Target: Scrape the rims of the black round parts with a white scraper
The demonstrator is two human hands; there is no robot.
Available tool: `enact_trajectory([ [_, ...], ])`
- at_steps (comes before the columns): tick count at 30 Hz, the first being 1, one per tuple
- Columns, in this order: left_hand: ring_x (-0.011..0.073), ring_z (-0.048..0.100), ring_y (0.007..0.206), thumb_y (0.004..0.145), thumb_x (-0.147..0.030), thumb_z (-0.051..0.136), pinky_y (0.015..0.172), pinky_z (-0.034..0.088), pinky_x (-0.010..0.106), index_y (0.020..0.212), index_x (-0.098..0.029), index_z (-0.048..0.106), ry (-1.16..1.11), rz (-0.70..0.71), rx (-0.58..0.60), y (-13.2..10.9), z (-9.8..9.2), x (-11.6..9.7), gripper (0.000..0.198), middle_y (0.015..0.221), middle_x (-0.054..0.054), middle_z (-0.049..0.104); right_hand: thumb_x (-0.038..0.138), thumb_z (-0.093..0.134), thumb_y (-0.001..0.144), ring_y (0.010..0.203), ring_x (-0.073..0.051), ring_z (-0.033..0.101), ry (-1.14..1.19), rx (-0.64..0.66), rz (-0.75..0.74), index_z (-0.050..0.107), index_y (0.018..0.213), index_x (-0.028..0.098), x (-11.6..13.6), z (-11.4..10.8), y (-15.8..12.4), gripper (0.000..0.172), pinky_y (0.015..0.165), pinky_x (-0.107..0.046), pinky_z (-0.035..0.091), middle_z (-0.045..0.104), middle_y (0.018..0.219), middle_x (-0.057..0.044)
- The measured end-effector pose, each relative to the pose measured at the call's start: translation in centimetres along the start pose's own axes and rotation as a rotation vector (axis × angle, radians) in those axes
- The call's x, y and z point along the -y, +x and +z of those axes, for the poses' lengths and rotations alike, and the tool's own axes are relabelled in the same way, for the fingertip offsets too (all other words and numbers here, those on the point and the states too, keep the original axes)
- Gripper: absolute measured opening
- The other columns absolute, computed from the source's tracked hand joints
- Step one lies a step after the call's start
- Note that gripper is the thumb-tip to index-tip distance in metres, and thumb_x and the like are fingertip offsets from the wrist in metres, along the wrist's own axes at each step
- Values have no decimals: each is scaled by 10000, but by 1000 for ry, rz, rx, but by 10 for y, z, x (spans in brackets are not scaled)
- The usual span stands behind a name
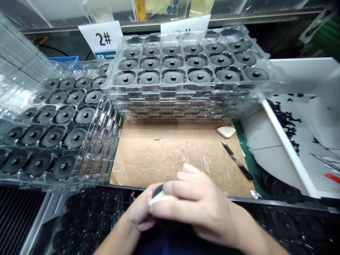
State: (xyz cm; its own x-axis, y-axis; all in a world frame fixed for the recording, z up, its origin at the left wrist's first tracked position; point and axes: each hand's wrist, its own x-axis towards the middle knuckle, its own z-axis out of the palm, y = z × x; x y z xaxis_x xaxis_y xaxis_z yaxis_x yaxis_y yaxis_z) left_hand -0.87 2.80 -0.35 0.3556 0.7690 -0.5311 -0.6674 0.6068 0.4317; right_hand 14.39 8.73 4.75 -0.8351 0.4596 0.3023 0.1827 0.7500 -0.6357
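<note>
Near the front edge of the cardboard sheet [170,152], my two hands are together. My left hand [140,210] is closed around a black round part [157,191], of which only a small edge shows. In my right hand [196,203] is a cream-white sponge wedge [162,198], pressed against that part by curled fingers. My right hand covers most of both things. Another cream wedge [226,131] lies at the cardboard's far right corner, and a black pen [236,160] rests slantwise below it.
Stacked clear trays [172,86] of black discs stand behind the cardboard. More such trays [90,141] are at the left. On the right is a white bin [289,148] with small black pieces and a red-handled tool [332,177]. Black discs [91,221] sit in a tray below left.
</note>
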Motion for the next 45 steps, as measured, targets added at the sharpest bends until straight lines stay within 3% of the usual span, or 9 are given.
enact_trajectory([
  [8, 202, 684, 839, 458, -398, 830, 798, 491, 284, 1001, -233, 687, -105, 48, 95, 1, -11, -2, 586, 973, 46, 730, 204, 500, 899, 745, -137, 595, 488, 31, 346, 639, 1031, 273, 8, 0, -38, 204, 685, -252, 440, 681, 835, 10],
  [14, 204, 684, 858, 510, -362, 818, 810, 494, 278, 1025, -216, 675, -122, 68, 153, -1, -9, 0, 554, 989, 45, 720, 357, 590, 839, 687, -146, 633, 680, -355, 701, 706, 924, 313, -1, 38, -75, 151, 592, -220, 491, 687, 802, 1],
  [19, 205, 683, 875, 504, -359, 823, 813, 499, 264, 1016, -225, 681, -110, 84, 120, -1, -8, 2, 548, 998, 43, 719, 332, 611, 820, 819, -191, 665, 692, -602, 862, 704, 960, 255, 2, 38, -76, 185, 684, -246, 541, 707, 945, -46],
  [24, 168, 662, 903, 533, -345, 817, 792, 493, 221, 1034, -266, 668, -85, 198, -34, -3, -6, 13, 529, 1031, 24, 710, 196, 542, 860, 836, -157, 632, 239, -682, 610, 624, 1088, 264, 25, 32, -35, 252, 712, -250, 507, 678, 985, -15],
  [28, 195, 644, 932, 576, -341, 796, 894, 465, 303, 1062, -250, 653, -23, 223, -137, -6, -7, 15, 514, 1021, 41, 703, 102, 458, 870, 827, -176, 601, 14, -499, 301, 560, 1147, 148, 31, 38, -10, 299, 720, -321, 446, 670, 982, -68],
  [32, 196, 651, 912, 509, -228, 835, 817, 496, 276, 995, -261, 672, -14, 230, -217, -5, -3, 12, 515, 1001, 19, 712, 99, 438, 873, 730, -148, 571, 114, -217, 331, 603, 1027, 174, 26, 35, -3, 238, 661, -289, 405, 661, 866, -26],
  [36, 210, 650, 915, 525, -258, 828, 875, 476, 302, 934, -201, 698, -6, 198, -104, -2, 4, 12, 433, 938, 44, 724, 109, 399, 888, 754, -187, 545, -55, -442, 320, 563, 1103, 97, 23, 33, 0, 270, 680, -326, 384, 646, 900, -95],
  [40, 171, 655, 909, 471, -207, 851, 849, 481, 244, 980, -269, 693, -56, 194, -66, -2, -1, 9, 536, 986, 7, 731, 63, 431, 863, 745, -142, 551, 85, -247, 239, 558, 1079, 153, 24, 29, -17, 266, 670, -276, 385, 651, 900, -35],
  [45, 136, 645, 856, 385, -222, 878, 771, 474, 190, 932, -254, 713, -87, 145, -58, 2, -5, 9, 572, 939, -3, 734, 91, 416, 873, 680, -153, 503, -75, -265, 498, 582, 1031, 165, 25, 18, -30, 241, 653, -282, 350, 619, 806, -31],
])
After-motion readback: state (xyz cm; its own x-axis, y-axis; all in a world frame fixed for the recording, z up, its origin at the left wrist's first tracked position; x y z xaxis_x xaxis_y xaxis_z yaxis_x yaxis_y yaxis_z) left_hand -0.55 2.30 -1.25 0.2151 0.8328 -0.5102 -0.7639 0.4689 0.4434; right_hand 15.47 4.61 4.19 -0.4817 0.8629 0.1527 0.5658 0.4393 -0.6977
